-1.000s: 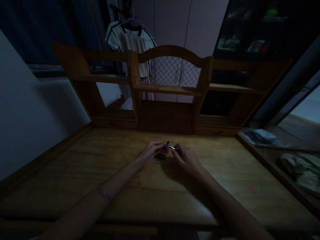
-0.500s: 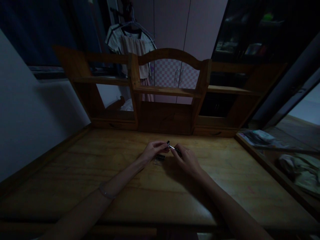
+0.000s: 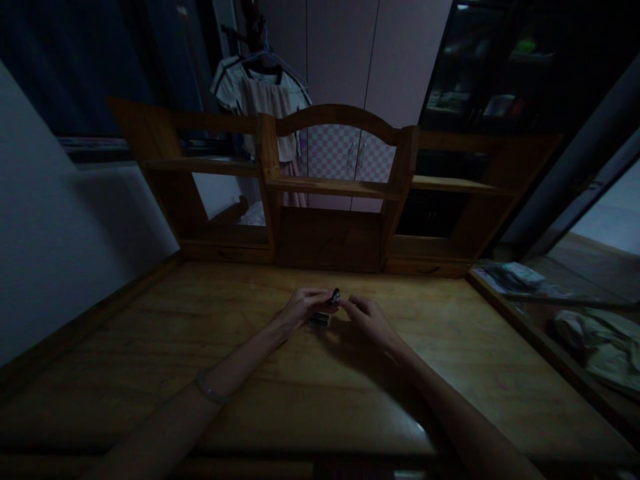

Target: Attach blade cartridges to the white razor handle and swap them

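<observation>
My left hand (image 3: 301,305) is closed, pinching a small dark object with a shiny part (image 3: 335,295) above the desk. Its kind is too small and dim to make out. Close on the right, my right hand (image 3: 370,319) has its fingers drawn together, with the fingertips beside the small object. Whatever those fingers hold is hidden. Below my left fingers, a small dark piece (image 3: 320,319) lies on the desk, with something thin and transparent-looking beside it.
The wooden desk (image 3: 225,413) spreads under both arms. A wooden shelf unit (image 3: 333,190) stands along its back edge. Clothes on hangers (image 3: 265,93) hang behind it. At the right, past the desk's raised edge, lie plastic-wrapped items (image 3: 520,275) and light cloth (image 3: 610,343).
A thin shiny shaft between my hands, with a dark handle in my right fingers, no longer shows. The small object has turned slightly in my left hand. The view has shifted a little.
</observation>
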The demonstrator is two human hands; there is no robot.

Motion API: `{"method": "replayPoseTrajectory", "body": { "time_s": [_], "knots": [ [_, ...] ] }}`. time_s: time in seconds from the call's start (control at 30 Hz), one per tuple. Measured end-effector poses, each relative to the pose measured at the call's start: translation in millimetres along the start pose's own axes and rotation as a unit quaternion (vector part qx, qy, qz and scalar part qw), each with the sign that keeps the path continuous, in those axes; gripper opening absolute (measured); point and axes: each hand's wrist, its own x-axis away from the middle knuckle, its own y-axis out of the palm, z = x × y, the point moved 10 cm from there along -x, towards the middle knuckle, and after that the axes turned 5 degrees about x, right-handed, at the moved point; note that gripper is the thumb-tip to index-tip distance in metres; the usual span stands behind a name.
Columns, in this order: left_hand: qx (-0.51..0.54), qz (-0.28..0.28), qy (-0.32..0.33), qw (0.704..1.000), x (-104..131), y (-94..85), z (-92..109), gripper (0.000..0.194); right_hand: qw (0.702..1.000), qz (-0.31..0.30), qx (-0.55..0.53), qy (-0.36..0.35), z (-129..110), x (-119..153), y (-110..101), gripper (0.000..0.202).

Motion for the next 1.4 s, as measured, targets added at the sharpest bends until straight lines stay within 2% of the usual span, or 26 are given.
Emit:
{"method": "replayPoseTrajectory", "body": {
  "time_s": [0.17,0.27,0.47,0.73,0.97,1.17,1.3,1.4],
  "knots": [
    [0.048,-0.004,-0.027,0.998,-2,-3.7,-7,0.025,0.995,-0.039,-0.093,0.023,1,-1,6,0.045],
    [0.075,0.000,-0.032,0.997,-3,-6.6,-10,0.023,0.992,-0.049,-0.113,0.027,0,1,7,0.044],
    [0.106,0.012,-0.046,0.993,-3,-8.8,-13,0.024,0.998,-0.007,-0.061,0.023,6,-1,-2,0.045],
    [0.060,-0.011,-0.048,0.997,0,-2.1,-11,0.029,0.999,0.018,0.003,0.027,7,-3,-10,0.048],
    [0.028,-0.023,-0.036,0.999,-1,1.4,-10,0.031,0.999,0.030,0.004,0.038,11,-3,-12,0.048],
    [0.009,-0.010,-0.034,0.999,-3,-2.1,-14,0.034,0.999,0.050,0.001,0.019,4,-1,-13,0.049],
    [-0.013,0.029,0.009,0.999,-4,-12.0,-2,0.036,0.996,0.088,-0.016,0.018,5,-1,-23,0.050],
    [-0.097,0.069,0.047,0.992,-2,-20.5,22,0.036,0.993,0.112,-0.029,0.027,12,-1,-33,0.051]
  ]
}}
